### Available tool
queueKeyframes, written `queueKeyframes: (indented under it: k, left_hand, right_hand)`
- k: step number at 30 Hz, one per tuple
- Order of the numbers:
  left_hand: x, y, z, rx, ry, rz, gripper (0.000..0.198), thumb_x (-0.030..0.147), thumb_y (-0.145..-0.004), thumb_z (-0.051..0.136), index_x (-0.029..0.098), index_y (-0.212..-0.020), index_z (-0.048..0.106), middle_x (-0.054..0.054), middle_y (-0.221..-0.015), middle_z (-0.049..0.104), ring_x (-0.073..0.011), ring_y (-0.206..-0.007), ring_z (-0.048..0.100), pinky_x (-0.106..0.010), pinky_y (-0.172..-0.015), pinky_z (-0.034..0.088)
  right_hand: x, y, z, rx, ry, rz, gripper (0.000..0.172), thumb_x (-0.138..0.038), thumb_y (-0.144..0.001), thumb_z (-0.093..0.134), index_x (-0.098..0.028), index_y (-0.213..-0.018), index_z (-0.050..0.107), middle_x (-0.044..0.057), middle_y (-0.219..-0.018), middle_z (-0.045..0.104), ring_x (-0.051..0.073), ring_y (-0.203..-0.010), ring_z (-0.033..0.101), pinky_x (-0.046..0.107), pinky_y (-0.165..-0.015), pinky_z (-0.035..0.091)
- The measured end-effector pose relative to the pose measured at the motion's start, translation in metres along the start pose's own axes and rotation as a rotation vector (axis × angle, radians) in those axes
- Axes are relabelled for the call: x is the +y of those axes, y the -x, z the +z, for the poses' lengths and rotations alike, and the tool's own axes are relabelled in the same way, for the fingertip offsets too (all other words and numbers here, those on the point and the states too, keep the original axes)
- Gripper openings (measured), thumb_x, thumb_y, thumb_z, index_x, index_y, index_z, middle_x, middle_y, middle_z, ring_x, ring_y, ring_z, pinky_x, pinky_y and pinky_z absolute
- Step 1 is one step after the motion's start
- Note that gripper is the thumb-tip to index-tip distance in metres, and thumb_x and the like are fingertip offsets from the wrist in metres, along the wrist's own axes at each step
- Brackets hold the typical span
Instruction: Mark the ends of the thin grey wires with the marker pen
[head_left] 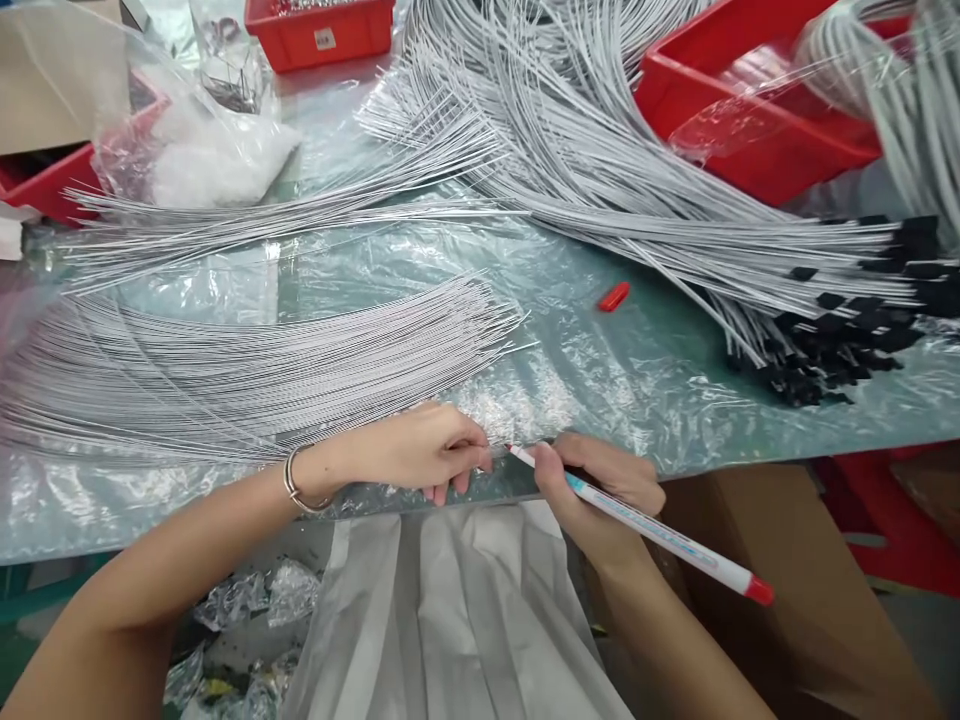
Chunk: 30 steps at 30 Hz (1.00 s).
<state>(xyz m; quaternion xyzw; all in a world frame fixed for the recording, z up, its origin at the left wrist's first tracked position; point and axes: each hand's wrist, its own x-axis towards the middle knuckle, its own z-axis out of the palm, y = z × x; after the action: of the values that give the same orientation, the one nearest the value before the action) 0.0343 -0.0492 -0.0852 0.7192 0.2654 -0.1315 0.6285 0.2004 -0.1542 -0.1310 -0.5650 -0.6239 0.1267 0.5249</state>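
My right hand (600, 475) grips a white marker pen (660, 530) with a red end; its red tip points left, close to the fingertips of the other hand. The fingers of my left hand (427, 445) are curled and pinched on what looks like a thin wire, whose short end shows beside the pen tip. Whether tip and wire touch is too small to tell. Just behind my left hand lies a fanned bundle of grey wires (300, 370), cut ends to the right. A red pen cap (613, 296) rests on the plastic-covered table (600, 380).
A large heap of grey wires (570, 150) crosses the back, with black connectors (832, 330) at its right end. Red bins (750, 130) stand at the back right, back middle and left. A clear bag with white contents (217, 160) sits at the left. Cardboard (795, 560) is below right.
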Motion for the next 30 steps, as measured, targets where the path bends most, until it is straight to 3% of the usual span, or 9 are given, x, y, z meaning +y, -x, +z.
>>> queueKeyframes:
  k: [30]
  left_hand:
    - [0.0008, -0.0004, 0.0004, 0.012, 0.008, -0.004, 0.031, 0.035, -0.094, 0.043, 0.015, -0.074, 0.056, 0.000, -0.065, 0.064, -0.0078, -0.046, 0.060, -0.014, -0.044, 0.044]
  right_hand:
    - [0.0018, 0.0014, -0.0012, -0.042, 0.010, -0.030, 0.030, -0.004, -0.077, 0.058, -0.020, -0.056, 0.043, -0.006, -0.047, 0.037, 0.007, -0.041, 0.032, 0.025, -0.042, 0.029]
